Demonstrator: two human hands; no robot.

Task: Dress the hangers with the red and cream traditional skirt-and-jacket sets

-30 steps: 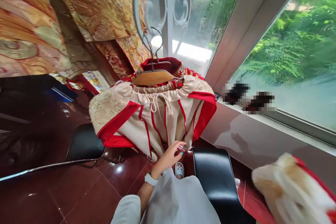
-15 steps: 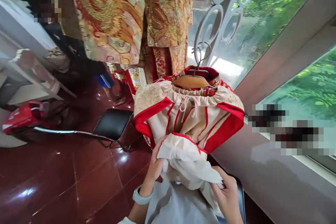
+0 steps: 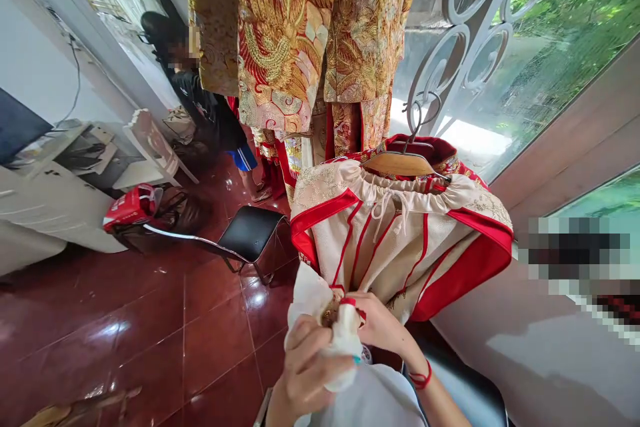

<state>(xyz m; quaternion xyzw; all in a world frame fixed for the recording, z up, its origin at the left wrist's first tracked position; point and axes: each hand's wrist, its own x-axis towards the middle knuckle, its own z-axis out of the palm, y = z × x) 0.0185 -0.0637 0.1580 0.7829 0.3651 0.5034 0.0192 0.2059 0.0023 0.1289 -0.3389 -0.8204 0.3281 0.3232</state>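
A cream garment with red trim and a gathered, tied top hangs on a wooden hanger in front of me. My left hand is closed round the white lining at the lower end of this garment. Close beside it, my right hand pinches the bunched, red-edged hem, its fingertips partly hidden by the cloth. A small teal tip shows by my left fingers; I cannot tell what it is.
Gold-embroidered robes hang behind. A black-seated chair stands on the tiled floor, with a red bag further left. At the back left, a person reaches up. A window with a scrolled grille is on the right.
My hands have come together, and the lining once spread between them is now bunched. The right hand has moved left to the hem. The view has swung left.
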